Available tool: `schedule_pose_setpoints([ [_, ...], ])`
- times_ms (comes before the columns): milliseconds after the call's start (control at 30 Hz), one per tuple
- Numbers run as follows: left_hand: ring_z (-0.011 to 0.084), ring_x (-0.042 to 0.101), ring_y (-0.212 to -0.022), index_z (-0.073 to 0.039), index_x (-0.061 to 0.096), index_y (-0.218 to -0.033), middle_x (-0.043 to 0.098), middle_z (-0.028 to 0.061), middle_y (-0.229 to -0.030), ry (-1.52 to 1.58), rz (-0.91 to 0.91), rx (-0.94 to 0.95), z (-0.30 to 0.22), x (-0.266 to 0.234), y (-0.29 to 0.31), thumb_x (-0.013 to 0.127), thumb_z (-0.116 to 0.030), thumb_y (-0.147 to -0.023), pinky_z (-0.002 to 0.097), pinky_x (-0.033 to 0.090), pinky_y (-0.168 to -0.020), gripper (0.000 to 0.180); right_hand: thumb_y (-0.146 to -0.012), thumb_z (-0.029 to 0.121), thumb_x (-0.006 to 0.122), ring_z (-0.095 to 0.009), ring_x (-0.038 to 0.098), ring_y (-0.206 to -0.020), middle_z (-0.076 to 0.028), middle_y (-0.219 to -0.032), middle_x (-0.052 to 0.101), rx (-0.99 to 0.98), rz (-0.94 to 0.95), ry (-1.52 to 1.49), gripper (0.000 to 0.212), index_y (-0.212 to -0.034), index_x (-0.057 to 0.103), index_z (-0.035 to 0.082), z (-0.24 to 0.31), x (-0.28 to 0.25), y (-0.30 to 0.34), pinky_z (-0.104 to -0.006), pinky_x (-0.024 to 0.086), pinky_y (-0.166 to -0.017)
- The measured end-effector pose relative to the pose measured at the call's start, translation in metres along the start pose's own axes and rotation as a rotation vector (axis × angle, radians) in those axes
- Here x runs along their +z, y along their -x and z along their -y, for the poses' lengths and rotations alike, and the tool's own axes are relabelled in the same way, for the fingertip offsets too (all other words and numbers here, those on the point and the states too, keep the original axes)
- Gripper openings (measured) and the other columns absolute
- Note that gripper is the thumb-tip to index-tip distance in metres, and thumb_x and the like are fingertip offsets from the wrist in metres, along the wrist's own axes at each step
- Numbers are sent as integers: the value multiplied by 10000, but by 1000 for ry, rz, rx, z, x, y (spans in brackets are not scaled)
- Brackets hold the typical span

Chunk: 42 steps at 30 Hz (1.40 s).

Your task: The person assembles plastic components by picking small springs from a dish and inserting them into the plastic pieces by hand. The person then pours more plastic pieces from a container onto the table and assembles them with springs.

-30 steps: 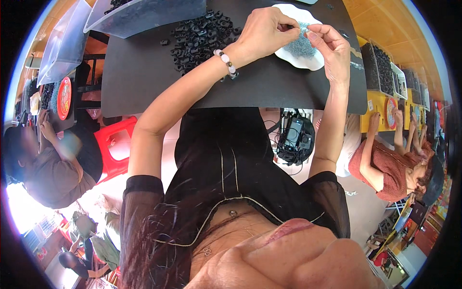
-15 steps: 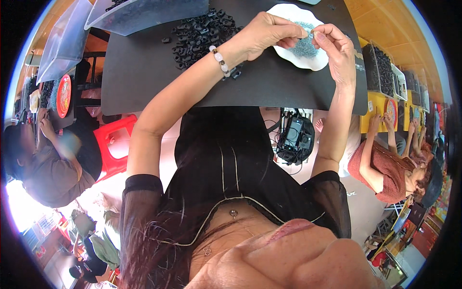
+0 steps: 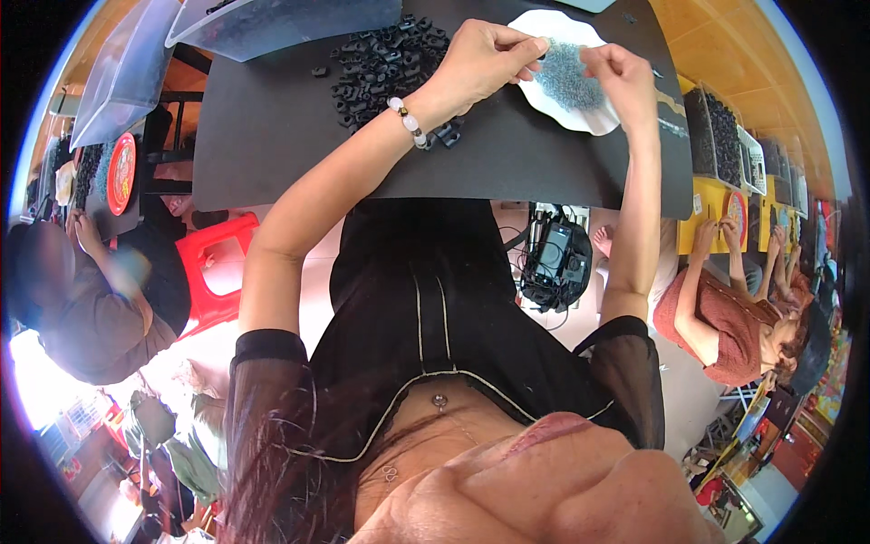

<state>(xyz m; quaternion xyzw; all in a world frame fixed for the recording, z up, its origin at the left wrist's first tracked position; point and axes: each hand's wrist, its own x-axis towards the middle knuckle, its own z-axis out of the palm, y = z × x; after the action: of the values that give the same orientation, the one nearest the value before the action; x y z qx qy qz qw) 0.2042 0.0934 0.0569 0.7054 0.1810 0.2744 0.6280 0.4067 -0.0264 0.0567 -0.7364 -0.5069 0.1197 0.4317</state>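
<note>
My left hand point(image 3: 489, 62) pinches a small black plastic part point(image 3: 542, 56) between thumb and fingertips, at the left side of a white wavy-edged plate point(image 3: 598, 121). A layer of tiny pale blue-green pieces point(image 3: 569, 80), too small to name, covers the plate's middle. Over the plate's right side is my right hand point(image 3: 627, 83), its fingers bent and pressed together; whatever they may hold is hidden. Below my left wrist and left of it lies a heap of small black plastic parts point(image 3: 385, 72) on the dark table point(image 3: 263, 145).
A clear plastic bin point(image 3: 281, 32) stands at the table's far left. Right of the table, more bins of black parts point(image 3: 722, 136) rest on a yellow table. People work at both sides. A red stool point(image 3: 217, 272) is at left; a black bag with cables point(image 3: 555, 263) hangs beneath the table.
My fingertips, close together over the plate before, have drawn apart. The left hand has shifted slightly left with the black part, and the right hand's fingers have curled in.
</note>
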Motion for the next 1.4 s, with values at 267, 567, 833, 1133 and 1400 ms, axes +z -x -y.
schedule_pose_setpoints([
  [267,113,645,-764,-11,715,-1079,705,89,-874,-61,37,-51,-2,-16,8,680,-359,-907,214,523,-698,389,-889,290,703,-49,567,-728,8,-755,659,-4,27,-17,252,-903,709,39,2,-9,-13,-213,416,-684],
  [567,193,676,-975,34,643,-1174,691,143,-1058,422,-33,-140,-22,-25,80,656,-157,-924,297,544,-881,315,-870,108,712,-87,610,-814,-45,-901,682,-79,85,-455,162,-958,671,-21,75,13,42,-211,460,-773],
  [833,215,702,-914,9,673,-1127,701,149,-1032,541,-239,-171,-6,-24,140,695,-90,-880,322,575,-861,267,-739,-45,759,-114,614,-676,-69,-799,672,-389,72,-201,160,-877,701,11,114,65,83,-222,467,-641],
  [1133,155,696,-849,-19,697,-1107,722,109,-947,422,-260,-159,-2,-35,162,713,-92,-861,266,567,-813,257,-713,-78,757,-180,632,-691,-88,-795,685,-457,48,-169,179,-858,687,-1,126,87,91,-252,484,-638],
  [1400,144,692,-837,-3,693,-1101,718,114,-955,499,-311,-172,6,-40,175,689,-80,-881,265,577,-795,233,-668,-96,756,-216,634,-720,-99,-815,691,-590,123,-79,233,-869,695,4,138,104,97,-280,496,-633],
])
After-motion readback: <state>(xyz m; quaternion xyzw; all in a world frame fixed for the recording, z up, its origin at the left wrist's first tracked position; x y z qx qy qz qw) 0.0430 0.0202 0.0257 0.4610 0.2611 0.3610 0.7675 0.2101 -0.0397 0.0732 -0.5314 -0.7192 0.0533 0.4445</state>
